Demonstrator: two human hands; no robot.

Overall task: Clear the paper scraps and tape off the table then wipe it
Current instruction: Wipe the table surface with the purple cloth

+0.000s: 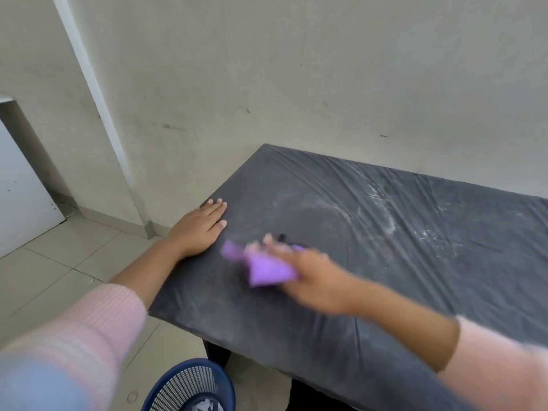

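Note:
A dark grey table (pixel 370 209) covered in wrinkled plastic film stands against the wall, with whitish smears across its far right part. My right hand (pixel 308 271), blurred by motion, grips a crumpled purple cloth (pixel 264 268) pressed onto the tabletop near the left end. My left hand (pixel 198 229) lies flat with straight fingers on the table's left edge. A small dark object (pixel 281 236) shows just beyond my right fingers; I cannot tell what it is.
A dark blue mesh waste basket (pixel 189 384) holding white scraps stands on the tiled floor below the table's near left corner. A white cabinet (pixel 20 197) stands at far left. The wall runs right behind the table.

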